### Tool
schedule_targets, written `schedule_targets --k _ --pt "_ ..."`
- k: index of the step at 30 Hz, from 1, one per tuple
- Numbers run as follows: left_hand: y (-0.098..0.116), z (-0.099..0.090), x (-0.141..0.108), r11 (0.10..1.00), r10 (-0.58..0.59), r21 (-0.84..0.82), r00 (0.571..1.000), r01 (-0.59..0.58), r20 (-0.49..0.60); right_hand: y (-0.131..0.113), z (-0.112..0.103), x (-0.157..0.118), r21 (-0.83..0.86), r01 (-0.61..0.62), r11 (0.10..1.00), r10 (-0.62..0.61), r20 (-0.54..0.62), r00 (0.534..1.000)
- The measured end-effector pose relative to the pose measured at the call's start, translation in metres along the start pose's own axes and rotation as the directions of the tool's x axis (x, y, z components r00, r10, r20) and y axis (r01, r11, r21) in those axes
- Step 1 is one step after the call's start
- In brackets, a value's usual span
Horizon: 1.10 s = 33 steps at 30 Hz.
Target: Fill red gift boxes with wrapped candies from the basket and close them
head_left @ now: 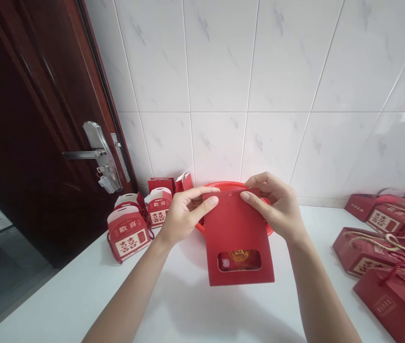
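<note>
A flat-faced red paper bag [238, 224] hangs upright between my hands, with a rounded window near its bottom edge showing something red and gold inside. My left hand [192, 209] pinches the bag's top left corner between thumb and fingers. At the top right corner, my right hand [275, 202] grips it the same way, thumb on the near face. Behind the bag stands a red plastic basket [223, 185], mostly hidden by it; its contents cannot be made out.
Several small red boxes [131, 238] with pale tops stand at the left of the white table [188, 305]. More red boxes with cord handles [366, 255] lie at the right. A tiled wall [216, 71] rises behind; a brown door [45, 95] is at the left.
</note>
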<state>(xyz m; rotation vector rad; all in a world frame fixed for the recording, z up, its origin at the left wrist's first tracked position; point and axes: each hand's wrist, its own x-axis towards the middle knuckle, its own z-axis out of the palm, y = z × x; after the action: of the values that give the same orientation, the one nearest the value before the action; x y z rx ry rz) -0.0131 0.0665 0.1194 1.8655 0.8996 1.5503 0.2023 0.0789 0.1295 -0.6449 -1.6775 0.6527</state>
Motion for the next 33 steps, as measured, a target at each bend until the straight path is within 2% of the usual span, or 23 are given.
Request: schedule_targets --k 3,9,14,19,22,24,26,28,30,33 --pt "0.002 0.000 -0.001 1.000 -0.016 0.006 1.000 0.016 0.007 0.001 -0.001 0.001 -0.028 -0.011 1.000 0.012 0.038 0.999" --pt "0.003 0.003 -0.006 0.995 0.065 0.073 0.997 -0.062 -0.042 -0.002 -0.006 0.001 -0.091 -0.064 0.994 0.074 0.110 0.991" --pt "0.003 0.003 -0.006 0.991 0.087 0.108 0.995 -0.083 -0.038 -0.007 -0.005 -0.002 -0.079 -0.001 0.997 0.012 0.138 0.990" --pt "0.003 0.002 -0.006 0.998 0.033 0.061 0.999 -0.035 0.020 -0.008 -0.002 -0.004 -0.142 0.061 0.988 -0.047 0.105 0.993" --pt "0.004 0.003 -0.005 0.999 0.026 0.027 1.000 -0.026 -0.013 -0.006 -0.007 -0.003 -0.199 0.108 0.974 -0.106 0.021 0.994" --pt "0.006 0.002 -0.005 0.999 0.042 -0.019 0.998 -0.043 -0.052 -0.003 -0.017 -0.003 -0.240 0.131 0.962 -0.160 -0.107 0.981" --pt "0.008 0.000 -0.005 0.995 0.066 -0.063 0.994 -0.071 -0.082 0.001 -0.031 -0.005 -0.281 0.134 0.950 -0.214 -0.278 0.936" --pt "0.011 -0.004 -0.005 0.991 0.092 -0.092 0.992 -0.101 -0.091 0.002 -0.049 -0.009 -0.350 0.119 0.929 -0.269 -0.419 0.867" --pt "0.014 -0.007 -0.006 0.986 0.120 -0.110 0.990 -0.128 -0.078 0.000 -0.067 -0.018 -0.462 0.077 0.884 -0.324 -0.484 0.813" --pt "0.018 -0.010 -0.008 0.982 0.151 -0.107 0.987 -0.156 -0.056 -0.009 -0.093 -0.037 -0.609 -0.036 0.792 -0.364 -0.519 0.774"
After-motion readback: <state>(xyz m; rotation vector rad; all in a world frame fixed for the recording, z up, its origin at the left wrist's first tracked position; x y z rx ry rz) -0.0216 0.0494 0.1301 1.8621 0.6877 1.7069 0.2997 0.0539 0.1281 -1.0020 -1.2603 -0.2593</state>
